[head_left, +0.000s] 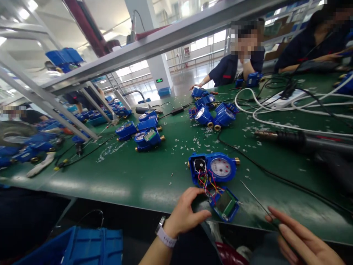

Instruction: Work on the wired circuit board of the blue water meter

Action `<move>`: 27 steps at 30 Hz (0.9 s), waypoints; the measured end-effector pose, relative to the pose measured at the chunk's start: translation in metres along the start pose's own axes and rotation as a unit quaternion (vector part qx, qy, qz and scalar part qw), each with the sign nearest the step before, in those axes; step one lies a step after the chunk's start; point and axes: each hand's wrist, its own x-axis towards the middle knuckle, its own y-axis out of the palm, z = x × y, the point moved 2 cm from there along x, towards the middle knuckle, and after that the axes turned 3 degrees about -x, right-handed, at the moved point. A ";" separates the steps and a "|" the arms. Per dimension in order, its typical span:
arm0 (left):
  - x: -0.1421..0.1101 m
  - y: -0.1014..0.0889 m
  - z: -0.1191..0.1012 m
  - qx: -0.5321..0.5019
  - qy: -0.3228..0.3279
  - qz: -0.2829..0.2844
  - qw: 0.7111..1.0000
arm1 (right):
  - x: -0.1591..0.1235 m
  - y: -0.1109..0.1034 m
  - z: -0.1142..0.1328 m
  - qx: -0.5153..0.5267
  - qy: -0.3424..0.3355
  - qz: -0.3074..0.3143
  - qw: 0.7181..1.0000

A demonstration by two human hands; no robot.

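Note:
A blue water meter [217, 167] lies on the green bench in front of me, its round dial facing up and its square compartment open. Red, yellow and dark wires run from it to a blue cover with a green circuit board [224, 204], which rests near the bench edge. My left hand [186, 211] is beside the cover, thumb and fingers apart, fingertips close to the wires; whether they touch is unclear. In my right hand [298, 235] is a screwdriver [256, 198] with a long thin shaft, its tip pointing toward the meter. Its handle is mostly hidden by my fingers.
More blue meters [149, 138] stand in groups across the bench. A heat gun [303, 141] lies at right, near white cables [256, 114] and a power strip [285, 98]. Plastic scraps litter the bench. A blue crate [93, 243] is below left. Two people sit opposite.

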 end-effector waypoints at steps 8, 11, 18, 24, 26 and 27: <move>0.028 0.012 -0.010 -0.148 -0.054 0.175 0.972 | -0.005 0.041 0.011 -0.068 -0.055 0.029 0.996; 0.040 0.010 -0.012 -0.165 -0.042 0.255 0.952 | -0.002 0.053 0.012 -0.031 -0.020 0.032 0.999; 0.053 0.012 -0.012 -0.228 -0.047 0.360 0.903 | -0.004 0.075 0.014 0.049 0.031 0.055 0.997; 0.051 0.018 -0.011 -0.299 -0.039 0.361 0.883 | -0.007 0.075 0.015 0.065 0.037 0.043 0.996; 0.048 0.017 -0.011 -0.287 -0.031 0.333 0.898 | -0.006 0.064 0.019 0.056 0.020 0.026 0.998; 0.047 0.016 -0.010 -0.284 -0.031 0.322 0.902 | -0.007 0.057 0.022 0.049 0.011 0.020 0.999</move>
